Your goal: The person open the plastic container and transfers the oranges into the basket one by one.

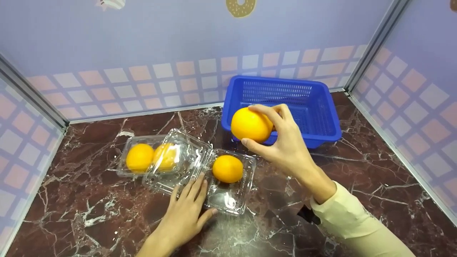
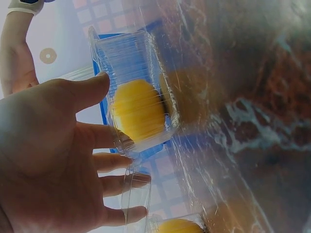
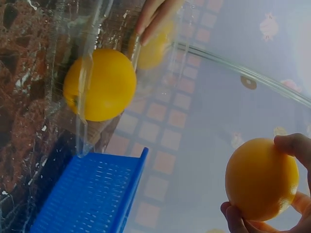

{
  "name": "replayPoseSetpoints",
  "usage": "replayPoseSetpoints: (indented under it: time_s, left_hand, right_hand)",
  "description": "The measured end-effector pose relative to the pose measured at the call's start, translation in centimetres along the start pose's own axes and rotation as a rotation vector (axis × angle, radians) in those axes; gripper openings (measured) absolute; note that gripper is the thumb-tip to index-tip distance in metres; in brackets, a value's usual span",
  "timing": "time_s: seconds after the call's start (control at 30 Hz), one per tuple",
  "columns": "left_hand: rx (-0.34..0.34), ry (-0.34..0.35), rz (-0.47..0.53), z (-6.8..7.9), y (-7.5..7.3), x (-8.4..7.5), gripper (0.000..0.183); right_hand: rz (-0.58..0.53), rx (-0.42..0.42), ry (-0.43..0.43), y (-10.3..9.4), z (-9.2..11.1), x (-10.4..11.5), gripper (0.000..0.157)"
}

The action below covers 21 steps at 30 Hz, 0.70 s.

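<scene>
My right hand (image 1: 285, 142) holds an orange (image 1: 251, 125) between thumb and fingers, raised over the near left rim of the blue basket (image 1: 282, 107). In the right wrist view the same held orange (image 3: 262, 178) shows at the lower right. My left hand (image 1: 185, 210) has its fingers spread, fingertips at the hinge side of a clear plastic clamshell box (image 1: 228, 207). One orange (image 1: 227, 169) sits in the back half of that box's base. The box's open lid (image 1: 182, 167) leans left, overlapping a second clear box (image 1: 123, 167) that holds two oranges (image 1: 140, 158).
The perforated blue basket stands against the back wall (image 1: 178, 35) on the right. Side walls meet the dark red marbled tabletop (image 1: 89, 221) at left and right. A black object (image 1: 309, 215) shows beneath the right sleeve (image 1: 342, 207).
</scene>
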<state>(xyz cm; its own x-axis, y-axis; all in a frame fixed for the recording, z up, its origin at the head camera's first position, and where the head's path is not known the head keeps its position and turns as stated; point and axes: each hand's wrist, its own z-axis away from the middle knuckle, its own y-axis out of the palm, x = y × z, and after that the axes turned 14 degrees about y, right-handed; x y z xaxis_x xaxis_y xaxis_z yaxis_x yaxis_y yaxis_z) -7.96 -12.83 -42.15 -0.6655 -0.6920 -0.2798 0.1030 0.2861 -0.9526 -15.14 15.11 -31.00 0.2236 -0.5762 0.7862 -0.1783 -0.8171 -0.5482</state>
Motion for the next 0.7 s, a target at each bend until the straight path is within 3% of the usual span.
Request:
replayPoseSetpoints:
  time_s: [0.3,0.7]
  left_hand:
    - [0.016,0.001,0.009,-0.1,-0.2,0.0,0.080]
    - [0.025,-0.010,0.001,-0.1,0.0,0.0,0.080]
  right_hand:
    - [0.023,-0.039,-0.009,-1.1,-1.3,1.4,0.066]
    - [0.069,-0.059,0.007,-2.4,-4.4,2.5,0.064]
